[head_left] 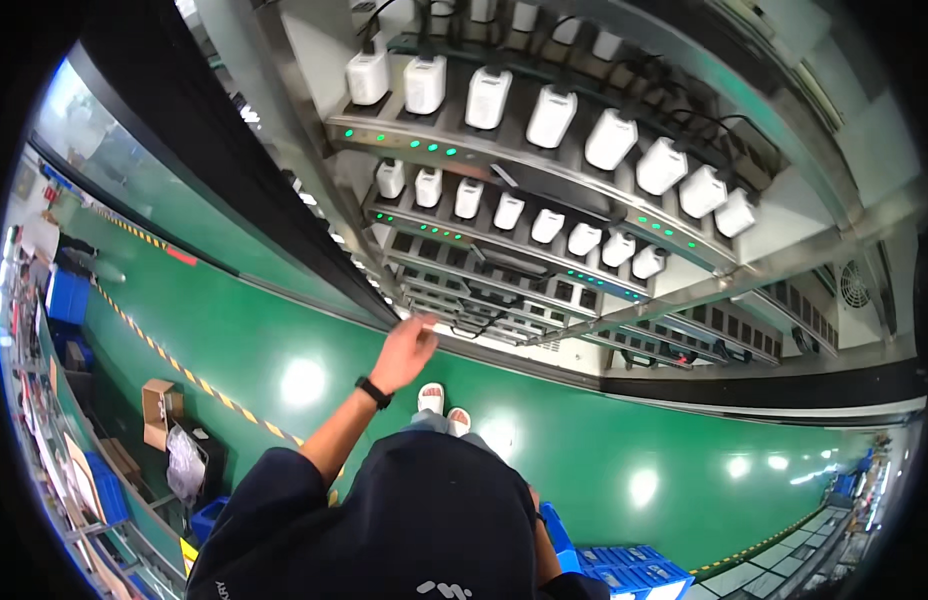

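Observation:
My left hand (404, 350) is stretched out in front of me, with a black band on its wrist. It reaches the lower left corner of a tall metal rack (384, 270); its fingers are apart and hold nothing. The rack's shelves carry rows of white box-shaped units (551, 115) with black cables plugged in and small green lights below them. The lower shelves (504, 290) hold dark slots and loose cables. My right hand is out of sight beneath my dark-sleeved body. My white shoes (442, 405) stand on the green floor just before the rack.
The shiny green floor (284, 330) has a yellow-black striped line (184, 375) running across it. A cardboard box (159, 410) and a plastic bag (184, 465) sit at the left. Blue crates (624, 572) stand behind my right side, and more blue bins (69, 295) at far left.

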Demonstrator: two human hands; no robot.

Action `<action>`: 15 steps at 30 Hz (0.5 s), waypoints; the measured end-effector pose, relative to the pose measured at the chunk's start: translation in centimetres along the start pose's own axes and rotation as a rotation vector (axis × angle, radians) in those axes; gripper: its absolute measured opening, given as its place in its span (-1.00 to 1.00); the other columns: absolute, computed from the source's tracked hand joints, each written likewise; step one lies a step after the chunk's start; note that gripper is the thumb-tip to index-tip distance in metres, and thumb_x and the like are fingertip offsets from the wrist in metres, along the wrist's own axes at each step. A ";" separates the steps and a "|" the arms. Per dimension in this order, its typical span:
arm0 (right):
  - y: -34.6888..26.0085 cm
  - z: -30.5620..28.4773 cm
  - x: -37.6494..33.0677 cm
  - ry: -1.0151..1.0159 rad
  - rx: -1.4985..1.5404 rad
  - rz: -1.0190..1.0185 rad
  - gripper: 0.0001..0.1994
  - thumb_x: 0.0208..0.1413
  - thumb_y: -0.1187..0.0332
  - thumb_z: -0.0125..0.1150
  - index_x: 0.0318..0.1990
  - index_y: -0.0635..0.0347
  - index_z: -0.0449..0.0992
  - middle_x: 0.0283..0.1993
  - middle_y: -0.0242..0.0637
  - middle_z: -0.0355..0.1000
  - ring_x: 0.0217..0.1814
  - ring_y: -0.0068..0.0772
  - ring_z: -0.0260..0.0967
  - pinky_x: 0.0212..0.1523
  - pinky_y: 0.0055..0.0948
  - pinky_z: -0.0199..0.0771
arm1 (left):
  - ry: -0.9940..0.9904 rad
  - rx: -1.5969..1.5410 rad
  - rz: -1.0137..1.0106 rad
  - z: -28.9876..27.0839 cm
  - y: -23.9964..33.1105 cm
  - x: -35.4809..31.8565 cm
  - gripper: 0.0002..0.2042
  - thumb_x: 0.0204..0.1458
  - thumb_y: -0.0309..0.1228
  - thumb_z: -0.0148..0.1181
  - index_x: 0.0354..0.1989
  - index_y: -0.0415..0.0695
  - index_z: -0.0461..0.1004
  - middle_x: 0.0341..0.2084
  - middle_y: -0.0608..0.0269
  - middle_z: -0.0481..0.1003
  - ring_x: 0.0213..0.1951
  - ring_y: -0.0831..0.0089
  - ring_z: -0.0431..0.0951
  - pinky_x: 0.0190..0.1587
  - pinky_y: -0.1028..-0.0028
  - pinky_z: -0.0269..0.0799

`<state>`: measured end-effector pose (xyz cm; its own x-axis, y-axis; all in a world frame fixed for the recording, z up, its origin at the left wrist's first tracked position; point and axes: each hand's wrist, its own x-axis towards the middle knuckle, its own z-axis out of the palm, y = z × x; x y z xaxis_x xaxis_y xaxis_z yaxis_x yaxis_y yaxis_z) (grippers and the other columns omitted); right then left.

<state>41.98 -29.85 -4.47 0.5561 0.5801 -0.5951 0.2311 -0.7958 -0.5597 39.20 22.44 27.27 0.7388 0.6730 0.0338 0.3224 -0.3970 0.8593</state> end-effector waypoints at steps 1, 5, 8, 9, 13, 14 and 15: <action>-1.7 -0.9 0.0 0.070 0.082 -0.029 -0.72 0.27 0.10 0.10 -0.12 0.10 0.55 -0.17 0.06 0.59 -0.13 0.26 0.56 -0.19 0.08 0.55 | 0.052 0.031 0.073 -1.0 1.8 1.4 -0.63 0.09 -0.60 0.22 0.11 -0.23 0.44 -0.02 -0.01 0.51 -0.11 0.04 0.61 -0.11 0.23 0.57; -0.8 -1.6 1.5 0.177 0.144 -0.073 -0.70 0.30 0.09 0.08 -0.10 0.11 0.55 -0.20 0.03 0.60 -0.15 0.21 0.57 -0.23 0.05 0.54 | 0.338 0.266 0.394 -4.9 7.9 7.6 -0.55 0.07 -0.58 0.24 0.19 -0.16 0.43 0.07 -0.02 0.46 0.12 0.05 0.47 0.10 0.21 0.46; -2.7 -3.5 2.8 0.189 0.106 -0.152 -0.71 0.33 0.11 0.04 -0.09 0.11 0.55 -0.21 0.02 0.59 -0.16 0.17 0.58 -0.24 0.04 0.52 | 0.498 0.477 0.496 -7.8 10.9 10.6 -0.45 -0.03 -0.51 0.31 0.23 -0.11 0.43 0.15 -0.04 0.41 0.23 -0.06 0.37 0.27 0.10 0.30; -3.8 -3.8 2.8 0.183 0.104 -0.143 -0.71 0.33 0.11 0.04 -0.09 0.11 0.55 -0.21 0.02 0.59 -0.16 0.17 0.58 -0.24 0.04 0.52 | 0.505 0.505 0.525 -8.2 11.6 11.3 -0.41 -0.07 -0.50 0.33 0.24 -0.09 0.44 0.18 -0.06 0.38 0.24 -0.10 0.36 0.31 0.06 0.25; -7.7 -5.7 2.8 0.085 0.043 -0.026 -0.71 0.34 0.13 0.02 -0.11 0.12 0.56 -0.20 0.03 0.59 -0.15 0.15 0.58 -0.24 0.02 0.50 | 0.574 0.704 0.572 -8.4 12.4 13.2 -0.39 -0.12 -0.49 0.30 0.24 0.03 0.47 0.19 -0.14 0.38 0.24 -0.16 0.36 0.19 0.02 0.36; -6.8 -5.3 3.2 0.122 0.106 -0.016 -0.72 0.33 0.14 0.03 -0.11 0.12 0.56 -0.20 0.03 0.59 -0.16 0.16 0.57 -0.23 0.01 0.51 | 0.580 0.697 0.580 -8.4 11.9 13.5 -0.39 -0.12 -0.50 0.30 0.24 0.07 0.48 0.19 -0.15 0.38 0.25 -0.16 0.37 0.18 0.02 0.37; -5.8 -5.1 3.7 0.158 0.168 -0.008 -0.73 0.32 0.15 0.04 -0.11 0.12 0.56 -0.20 0.04 0.59 -0.16 0.16 0.57 -0.22 0.01 0.51 | 0.588 0.691 0.587 -8.5 11.4 13.7 -0.38 -0.13 -0.50 0.30 0.24 0.11 0.48 0.20 -0.16 0.37 0.25 -0.17 0.37 0.16 0.02 0.38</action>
<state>46.78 -23.93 -0.46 0.6762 0.5412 -0.4999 0.1071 -0.7435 -0.6600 47.96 32.39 41.83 0.5466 0.3841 0.7441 0.4106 -0.8974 0.1616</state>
